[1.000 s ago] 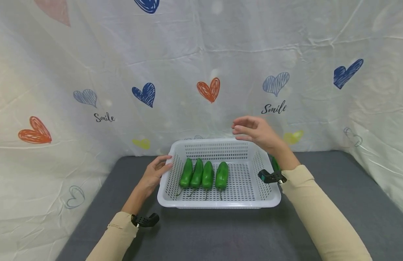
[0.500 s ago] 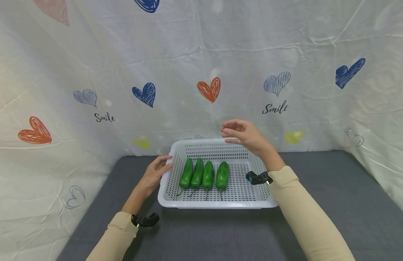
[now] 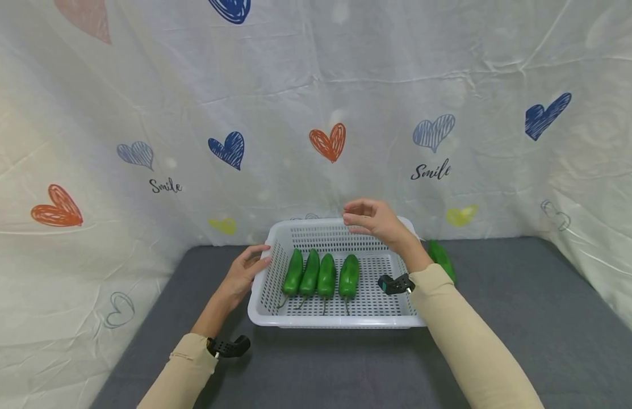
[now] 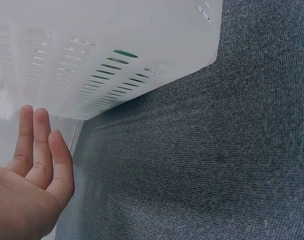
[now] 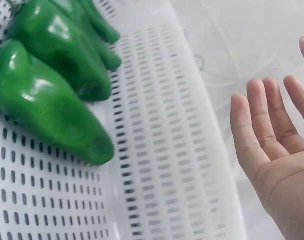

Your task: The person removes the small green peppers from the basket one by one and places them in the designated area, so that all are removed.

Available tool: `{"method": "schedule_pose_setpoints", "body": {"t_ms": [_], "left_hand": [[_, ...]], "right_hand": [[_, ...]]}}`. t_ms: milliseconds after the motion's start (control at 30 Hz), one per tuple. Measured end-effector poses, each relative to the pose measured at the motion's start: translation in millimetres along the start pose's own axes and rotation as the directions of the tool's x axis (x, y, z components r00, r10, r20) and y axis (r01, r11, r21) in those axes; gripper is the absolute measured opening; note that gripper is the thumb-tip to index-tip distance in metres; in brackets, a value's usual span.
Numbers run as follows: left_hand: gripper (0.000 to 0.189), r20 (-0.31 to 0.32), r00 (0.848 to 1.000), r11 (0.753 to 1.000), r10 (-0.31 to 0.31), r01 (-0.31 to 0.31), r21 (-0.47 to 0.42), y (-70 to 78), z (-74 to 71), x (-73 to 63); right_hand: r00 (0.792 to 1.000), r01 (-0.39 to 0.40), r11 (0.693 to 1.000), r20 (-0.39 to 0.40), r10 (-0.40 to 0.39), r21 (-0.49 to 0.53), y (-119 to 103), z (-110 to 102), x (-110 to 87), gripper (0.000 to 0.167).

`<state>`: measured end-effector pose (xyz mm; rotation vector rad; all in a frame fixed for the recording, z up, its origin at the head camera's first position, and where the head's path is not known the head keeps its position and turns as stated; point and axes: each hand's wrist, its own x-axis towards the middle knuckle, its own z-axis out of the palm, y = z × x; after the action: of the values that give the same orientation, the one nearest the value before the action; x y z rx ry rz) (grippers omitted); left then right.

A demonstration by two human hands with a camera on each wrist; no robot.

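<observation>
In the head view, a white perforated plastic basket (image 3: 382,321) stands on the grey cloth. Several glossy green peppers (image 3: 309,274) lie side by side in its left half, stems toward the front. My left hand (image 3: 241,275) rests at the basket's left rim, index finger and thumb at the edge; in the left wrist view its other fingers (image 4: 41,150) extend loosely beside the basket wall. My right hand (image 3: 374,220) hovers over the basket's back right rim with relaxed fingers and an empty palm. Up close, the right wrist view shows the nearest pepper (image 5: 47,100).
Another green pepper (image 3: 442,261) lies on the dark grey cloth (image 3: 515,318) outside the basket's right side, partly behind the right forearm. A white curtain (image 3: 275,74) printed with hearts hangs close behind the basket.
My right hand has moved left and slightly down over the basket's back rim. The pepper outside on the right shows more now. Left hand, basket and the peppers in it stay put.
</observation>
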<state>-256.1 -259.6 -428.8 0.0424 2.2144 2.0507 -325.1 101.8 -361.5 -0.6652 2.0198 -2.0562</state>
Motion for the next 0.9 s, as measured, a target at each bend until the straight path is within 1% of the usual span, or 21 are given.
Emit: {"method": "schedule_pose_setpoints", "body": {"t_ms": [200, 400, 633, 800, 900], "left_hand": [[0.052, 0.002, 1.0, 1.0, 0.014, -0.014, -0.001, -0.8, 0.4, 0.0], [0.051, 0.01, 1.0, 1.0, 0.014, -0.014, -0.014, -1.8, -0.1, 1.7], [0.052, 0.014, 1.0, 1.0, 0.012, -0.011, -0.011, -0.9, 0.4, 1.8], [0.051, 0.004, 1.0, 1.0, 0.009, -0.009, -0.001, -1.6, 0.5, 1.7], [0.051, 0.003, 1.0, 1.0, 0.01, -0.01, 0.0, -1.8, 0.4, 1.2]], "right_hand": [[1.0, -0.025, 0.999, -0.014, 0.025, -0.03, 10, 0, 1.4, 0.047], [0.998, -0.058, 0.997, -0.027, 0.057, -0.05, 15, 2, 2.1, 0.047], [0.995, -0.103, 0.992, -0.021, 0.102, -0.078, 21, 5, 3.0, 0.047], [0.989, -0.147, 0.986, -0.03, 0.145, -0.079, 31, 6, 4.5, 0.047], [0.986, -0.169, 0.98, -0.026, 0.167, -0.102, 38, 5, 4.1, 0.048]]}}
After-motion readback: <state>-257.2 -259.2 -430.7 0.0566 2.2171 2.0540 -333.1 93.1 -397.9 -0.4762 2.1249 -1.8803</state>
